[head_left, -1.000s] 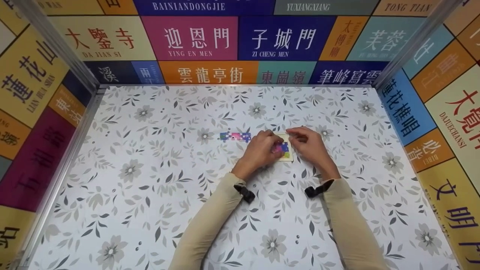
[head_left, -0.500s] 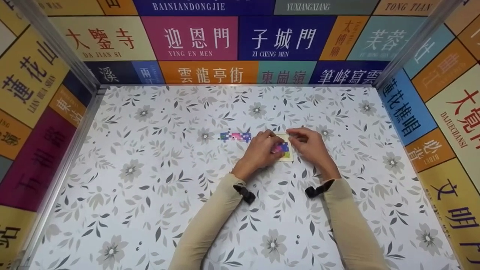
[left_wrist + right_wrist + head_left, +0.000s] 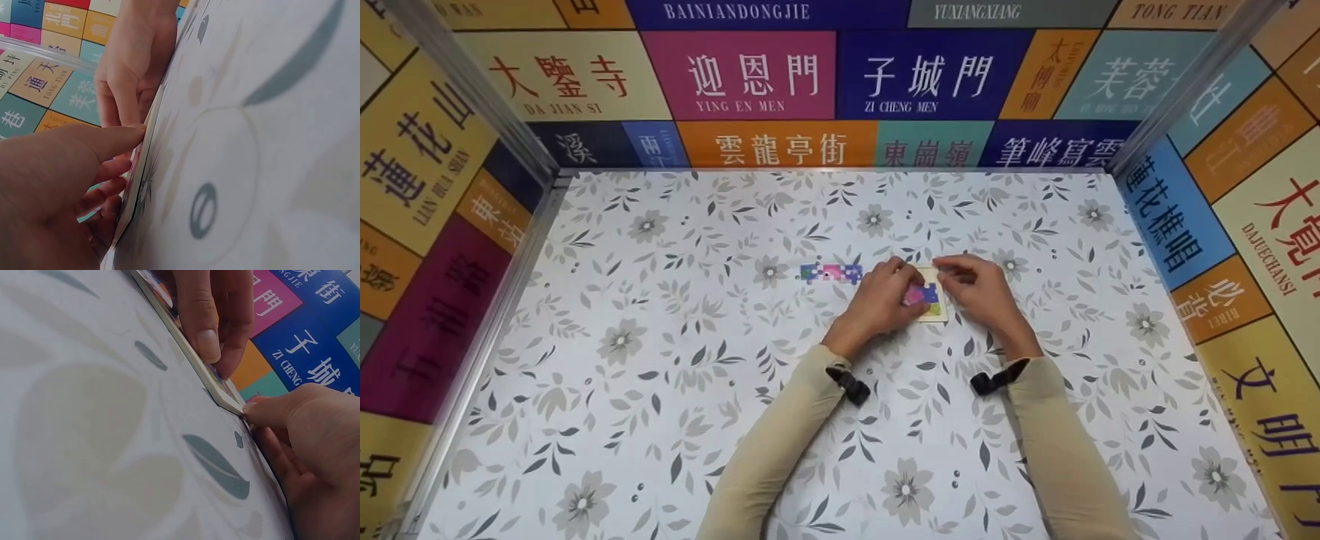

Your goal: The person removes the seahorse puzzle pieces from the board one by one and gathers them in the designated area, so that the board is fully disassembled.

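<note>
A small jigsaw puzzle in a cream frame [image 3: 928,276] lies on the table, with pink, purple-blue and green pieces showing in it. My left hand [image 3: 881,298] is curled over its left part and hides much of the picture. In the left wrist view the left thumb [image 3: 126,138] lies at the frame's edge, with bent fingers beside it. My right hand [image 3: 979,289] grips the far right corner. The right wrist view has its thumb [image 3: 267,410] against the frame's corner [image 3: 233,405] and its fingers bent below. Whether a loose piece sits under the left fingers is hidden.
Left of the hands lies a short row of joined jigsaw pieces [image 3: 831,273], blue, green, pink and purple. A white cloth with grey flowers covers the table [image 3: 720,420]. Colourful lettered panels [image 3: 761,75] stand behind and at both sides.
The left fingers have shifted very slightly over the puzzle, with a little more of its pink part in sight. The right hand and the row of pieces stay where they were.
</note>
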Demonstrator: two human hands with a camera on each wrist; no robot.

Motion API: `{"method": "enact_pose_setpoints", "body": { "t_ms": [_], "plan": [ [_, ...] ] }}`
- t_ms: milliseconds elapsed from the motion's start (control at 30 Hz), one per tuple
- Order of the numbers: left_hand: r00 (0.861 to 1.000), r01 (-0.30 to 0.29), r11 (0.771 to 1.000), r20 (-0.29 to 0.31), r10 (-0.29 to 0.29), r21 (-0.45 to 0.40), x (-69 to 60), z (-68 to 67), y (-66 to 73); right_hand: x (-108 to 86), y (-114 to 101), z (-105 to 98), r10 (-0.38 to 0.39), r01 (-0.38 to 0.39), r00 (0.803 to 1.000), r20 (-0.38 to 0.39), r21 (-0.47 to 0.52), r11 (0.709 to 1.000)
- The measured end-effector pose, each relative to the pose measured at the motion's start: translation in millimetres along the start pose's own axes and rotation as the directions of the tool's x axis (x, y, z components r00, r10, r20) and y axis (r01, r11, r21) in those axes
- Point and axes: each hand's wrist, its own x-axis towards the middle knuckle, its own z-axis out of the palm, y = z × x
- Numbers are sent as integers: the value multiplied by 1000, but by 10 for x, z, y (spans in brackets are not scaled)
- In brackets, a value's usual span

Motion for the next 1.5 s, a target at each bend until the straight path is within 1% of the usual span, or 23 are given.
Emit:
{"method": "enact_pose_setpoints", "body": {
  "t_ms": [233, 333, 467, 533, 567, 600, 633, 667, 700, 767, 867, 900, 1033, 1067, 1200, 1333, 1500],
  "plan": [
    [999, 30, 999, 37, -29, -25, 25, -36, 3, -7, -17, -5, 0, 0, 1000, 22, 6, 1000],
    [999, 30, 999, 37, -28, -32, 34, -42, 11, -13, -29, -9, 2, -2, 1000, 20, 1, 1000],
    [1000, 20, 999, 19, -19, -45, 56, -18, -1, -15, -39, -17, 3, -3, 1000, 19, -9, 1000],
    [1000, 7, 997, -2, -8, -81, 84, 46, -61, -15, -39, -22, 4, -4, 1000, 20, -7, 1000],
    [1000, 7, 996, -5, -8, -83, 87, 48, -61, -15, -40, -22, 9, -9, 1000, 19, 2, 1000],
    [1000, 5, 996, -15, -6, -90, 108, 92, -101, -14, -36, -19, 11, -11, 1000, 17, 9, 1000],
    [1000, 8, 996, -13, -9, -88, 109, 81, -96, -13, -33, -20, 11, -12, 1000, 16, 16, 1000],
    [1000, 1, 996, -27, -4, -85, 139, 138, -138, -10, -28, -19, 11, -12, 1000, 13, 17, 1000],
    [999, -2, 996, -35, -2, -89, 141, 142, -143, -9, -26, -18, 12, -12, 1000, 11, 20, 1000],
    [999, 3, 998, -32, -5, -63, 122, 88, -92, -5, -19, -17, 10, -10, 1000, 8, 22, 1000],
    [999, -9, 998, -47, 7, -58, 121, 94, -99, -3, -17, -21, 5, -5, 1000, 8, 14, 1000],
    [999, -10, 998, -43, 7, -67, 91, 40, -58, -3, -16, -22, 4, -4, 1000, 8, 15, 1000],
    [998, -20, 997, -59, 16, -80, 92, 43, -54, -1, -12, -21, -8, 7, 1000, 7, 27, 1000],
    [998, -21, 996, -57, 16, -90, 71, -2, -8, -2, -11, -21, -10, 10, 1000, 5, 30, 1000],
    [998, -27, 994, -63, 20, -105, 70, -5, -7, 3, 0, -13, -12, 12, 1000, 0, 29, 1000],
    [998, -35, 994, -51, 29, -106, 67, -9, -4, -4, -16, -3, -2, 2, 1000, -4, 36, 999],
    [998, -54, 995, -42, 50, -87, 62, -21, -2, -39, -137, 1, 3, -3, 1000, 0, 40, 999]
  ]
}}
